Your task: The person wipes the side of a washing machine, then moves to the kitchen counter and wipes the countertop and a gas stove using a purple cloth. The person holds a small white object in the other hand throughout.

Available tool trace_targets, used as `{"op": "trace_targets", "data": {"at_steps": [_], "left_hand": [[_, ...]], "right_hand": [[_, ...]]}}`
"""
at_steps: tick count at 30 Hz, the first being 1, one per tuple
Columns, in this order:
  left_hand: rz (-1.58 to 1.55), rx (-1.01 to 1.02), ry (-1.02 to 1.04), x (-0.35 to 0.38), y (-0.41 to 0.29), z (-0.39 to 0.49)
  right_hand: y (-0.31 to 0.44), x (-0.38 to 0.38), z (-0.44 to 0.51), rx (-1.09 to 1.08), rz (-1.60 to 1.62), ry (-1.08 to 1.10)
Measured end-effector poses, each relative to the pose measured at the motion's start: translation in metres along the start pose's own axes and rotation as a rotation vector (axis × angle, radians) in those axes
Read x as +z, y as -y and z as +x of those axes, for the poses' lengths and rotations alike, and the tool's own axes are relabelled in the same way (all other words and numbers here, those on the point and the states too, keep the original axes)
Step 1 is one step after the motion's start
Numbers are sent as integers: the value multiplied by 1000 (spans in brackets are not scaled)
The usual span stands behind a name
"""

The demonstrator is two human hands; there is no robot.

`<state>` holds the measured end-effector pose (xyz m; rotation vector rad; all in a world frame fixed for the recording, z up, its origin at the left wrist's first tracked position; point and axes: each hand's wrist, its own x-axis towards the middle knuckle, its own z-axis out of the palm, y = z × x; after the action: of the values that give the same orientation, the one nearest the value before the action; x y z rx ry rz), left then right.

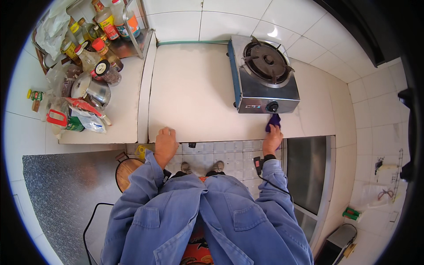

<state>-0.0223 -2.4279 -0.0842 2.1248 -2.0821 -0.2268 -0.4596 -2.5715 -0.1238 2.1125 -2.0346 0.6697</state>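
My right hand (273,139) grips a dark purple cloth (273,122) on the white countertop (192,92), just in front of the knob of a single-burner gas stove (267,94). The stove has a steel body, a blue side and a round black burner with pan supports. My left hand (166,142) rests at the counter's front edge, fingers bent over the top, with no object visible in it. Its palm side is hidden. Part of the cloth is covered by my right fingers.
Sauce bottles (106,20), jars, a metal pot (92,89) and plastic bags crowd the counter's left end beside a metal rack (142,29). A green hose (195,42) runs along the back wall. A round wooden board (127,172) stands below at left. A black cable hangs by my right sleeve.
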Motion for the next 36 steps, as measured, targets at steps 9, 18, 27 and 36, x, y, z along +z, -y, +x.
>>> {"op": "trace_targets", "data": {"at_steps": [9,18,27,36], "left_hand": [[139,-75,93,4,-16,17],[71,-81,69,11,-12,18],[51,-131,129,-5,-27,24],[268,-140,227,-2,-37,36]], "right_hand": [[97,-3,-31,-541,266,160],[-93,0,38,126,-74,-48],[21,-3,0,-393,214,100],[-132,-4,58,47,-70,-178]]}}
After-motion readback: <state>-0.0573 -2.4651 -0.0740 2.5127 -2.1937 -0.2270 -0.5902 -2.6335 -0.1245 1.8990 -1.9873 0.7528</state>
